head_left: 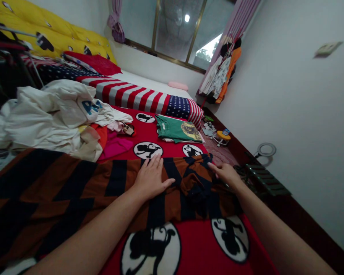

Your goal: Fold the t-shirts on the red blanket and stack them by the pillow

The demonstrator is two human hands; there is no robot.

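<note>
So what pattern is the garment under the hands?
The garment has brown and dark stripes; head view.

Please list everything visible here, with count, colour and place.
striped garment: one, brown with dark stripes, spread under both hands
bedspread: one, red with black monkeys in white circles, under the garment
folded T-shirt: one, green, on the bedspread beyond the hands
clothes pile: one, mostly white, left of the T-shirt
flag blanket: one, red, white and blue, behind the pile
hanging clothes: several, white and orange, beside the window
ring light: one, white, by the wall
left hand: one, flat on the striped garment
right hand: one, at the garment's bunched edge, grip unclear
</note>
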